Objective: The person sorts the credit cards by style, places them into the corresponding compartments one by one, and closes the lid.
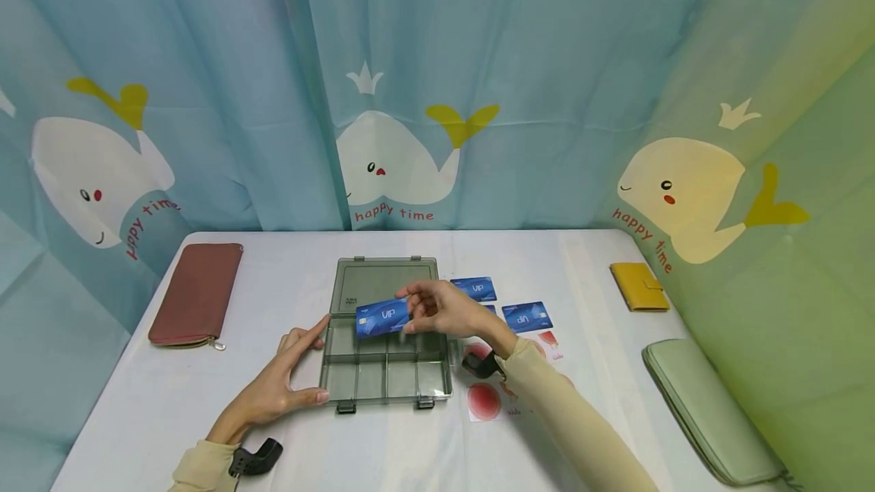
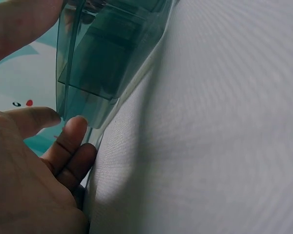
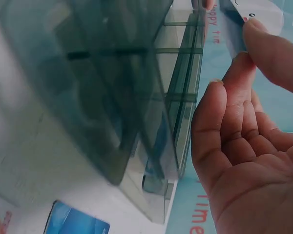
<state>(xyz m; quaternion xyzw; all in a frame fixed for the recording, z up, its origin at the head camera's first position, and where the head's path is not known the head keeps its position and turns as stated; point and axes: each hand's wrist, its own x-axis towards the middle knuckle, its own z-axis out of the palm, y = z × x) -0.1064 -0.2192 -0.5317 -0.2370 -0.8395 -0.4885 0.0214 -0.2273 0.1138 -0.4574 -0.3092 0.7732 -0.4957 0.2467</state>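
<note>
The right hand (image 1: 444,310) pinches a blue VIP card (image 1: 381,318) by its right end, thumb and fingertips on either side, and holds it in the air over the open smoky-grey compartment box (image 1: 386,370). The card hangs above the hinge line where lid meets tray, so it hides a strip of the box's back compartments. In the right wrist view you only get a pale sliver of that card (image 3: 254,19) at the top edge, pinched between thumb and index; the rest is cut off, and the box (image 3: 136,97) is a blurry mass filling most of the picture.

The left hand (image 1: 283,386) sits on the white table (image 1: 137,401) at the box's left front corner, fingers straight and spread, index finger up along the left wall and thumb by the front edge. From the left wrist view, the fingertips (image 2: 73,131) are right at the box wall (image 2: 88,73), but whether they actually press it or just sit beside it is hard to say.

Two more blue cards (image 1: 475,288) (image 1: 526,316) lie right of the box; a third seems tucked behind the hand, mostly hidden. Red-printed paper sheets (image 1: 485,401) are partly covered by the right forearm. There's a red wallet (image 1: 197,294) far left, a yellow wallet (image 1: 639,287) far right, and a green pouch (image 1: 707,408) running off the bottom edge.
</note>
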